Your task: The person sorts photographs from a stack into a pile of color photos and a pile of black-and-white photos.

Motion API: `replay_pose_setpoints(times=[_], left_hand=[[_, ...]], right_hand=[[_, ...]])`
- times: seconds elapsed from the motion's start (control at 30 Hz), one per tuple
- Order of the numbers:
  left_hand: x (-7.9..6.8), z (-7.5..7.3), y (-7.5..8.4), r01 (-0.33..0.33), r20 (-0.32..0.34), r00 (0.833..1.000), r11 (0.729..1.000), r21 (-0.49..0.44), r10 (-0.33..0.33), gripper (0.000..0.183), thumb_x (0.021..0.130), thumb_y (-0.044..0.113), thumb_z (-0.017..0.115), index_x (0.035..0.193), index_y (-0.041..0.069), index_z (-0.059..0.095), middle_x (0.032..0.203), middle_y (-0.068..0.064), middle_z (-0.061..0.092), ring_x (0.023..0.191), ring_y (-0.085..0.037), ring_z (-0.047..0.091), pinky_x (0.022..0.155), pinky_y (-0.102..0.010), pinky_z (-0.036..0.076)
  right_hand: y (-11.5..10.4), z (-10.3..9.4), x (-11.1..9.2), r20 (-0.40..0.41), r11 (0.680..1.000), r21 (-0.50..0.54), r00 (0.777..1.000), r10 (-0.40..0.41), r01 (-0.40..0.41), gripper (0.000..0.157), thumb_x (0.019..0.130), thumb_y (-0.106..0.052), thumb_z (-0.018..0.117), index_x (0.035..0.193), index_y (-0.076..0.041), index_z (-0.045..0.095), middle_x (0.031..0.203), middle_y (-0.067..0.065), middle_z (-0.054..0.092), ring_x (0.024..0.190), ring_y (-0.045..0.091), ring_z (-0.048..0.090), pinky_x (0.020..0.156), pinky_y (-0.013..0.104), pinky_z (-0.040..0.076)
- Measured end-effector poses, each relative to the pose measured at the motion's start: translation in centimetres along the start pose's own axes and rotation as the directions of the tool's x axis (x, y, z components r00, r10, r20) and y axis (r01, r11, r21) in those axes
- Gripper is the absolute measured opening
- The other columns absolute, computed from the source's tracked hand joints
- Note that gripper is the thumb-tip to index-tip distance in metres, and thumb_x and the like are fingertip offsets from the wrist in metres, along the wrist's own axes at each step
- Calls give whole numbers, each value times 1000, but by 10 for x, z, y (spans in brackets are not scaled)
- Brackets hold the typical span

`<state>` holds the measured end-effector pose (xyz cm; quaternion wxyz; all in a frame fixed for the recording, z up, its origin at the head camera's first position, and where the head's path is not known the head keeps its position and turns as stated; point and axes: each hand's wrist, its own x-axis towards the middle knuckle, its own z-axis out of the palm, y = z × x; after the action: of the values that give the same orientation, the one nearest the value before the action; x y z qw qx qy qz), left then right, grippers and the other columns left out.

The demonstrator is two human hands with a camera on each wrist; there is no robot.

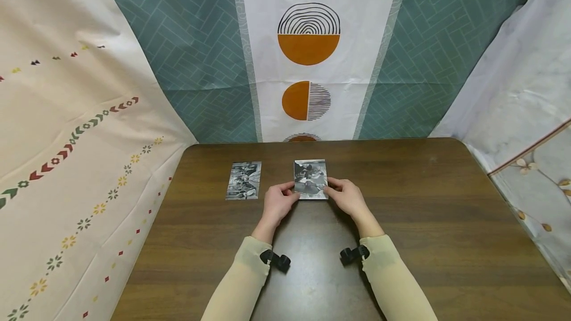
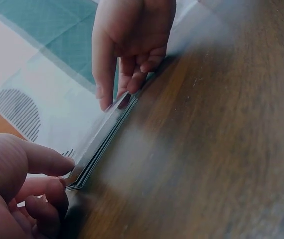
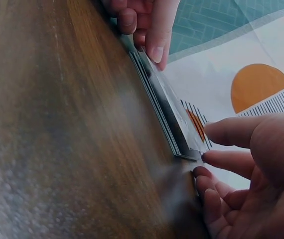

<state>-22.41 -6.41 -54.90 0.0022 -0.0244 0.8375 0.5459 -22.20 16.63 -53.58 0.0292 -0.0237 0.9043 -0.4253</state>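
Photo stack (image 1: 311, 173) lies near frame centre, fingers of the left hand (image 1: 277, 204) and right hand (image 1: 350, 198) pinching its edges.

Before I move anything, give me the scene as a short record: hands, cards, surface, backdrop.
Left hand: the left hand pinches the left side of the card stack
Right hand: the right hand pinches its right side
Stack: several layers; black-and-white picture on top
Other card: single card, picture side up, left of the stack and apart from it
Surface: brown wooden table
Backdrop: patterned cloth behind the table's far edge
Unclear: how many cards are stacked
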Motion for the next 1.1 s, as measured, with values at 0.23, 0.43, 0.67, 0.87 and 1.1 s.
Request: replay_pose_setpoints(times=[0.23,0.43,0.67,0.87,1.1], left_hand=[[0,0,1,-27,-22,999,999,-25,26,39,87,9,83,125,3,79,80,1,66,75,-13,57,73,-31,48],[1,0,0,-41,-39,998,998,-39,39,40,87,10,82,126,4,78,85,0,68,80,-14,59,78,-32,49],[1,1,-1,-49,-39,998,997,-63,47,40,88,10,82,127,3,78,86,0,70,82,-15,61,79,-32,50],[1,2,1,-37,-27,999,996,-85,35,41,90,12,81,130,3,77,89,0,69,82,-14,59,78,-31,49],[-1,0,4,-49,-24,999,994,-94,47,42,90,9,80,131,2,76,91,-1,69,66,-9,53,63,-25,44]], right_hand=[[-2,1,-2,-26,998,55,1000,17,-16,51,100,-24,74,147,-6,66,141,25,63,122,40,64,100,56,50],[-6,3,-3,-77,995,103,997,10,-2,51,97,-20,76,145,-6,67,140,24,63,119,38,66,98,54,52],[-8,6,-2,-105,986,169,994,5,13,50,97,-16,76,145,-6,68,123,16,73,111,32,69,94,45,52],[-8,5,-2,-109,982,190,994,9,12,51,96,-14,77,145,-5,67,108,12,74,102,28,68,87,37,49],[-9,3,-3,-99,976,219,995,19,3,53,96,-14,78,147,-7,66,110,14,75,103,28,70,86,36,51]])
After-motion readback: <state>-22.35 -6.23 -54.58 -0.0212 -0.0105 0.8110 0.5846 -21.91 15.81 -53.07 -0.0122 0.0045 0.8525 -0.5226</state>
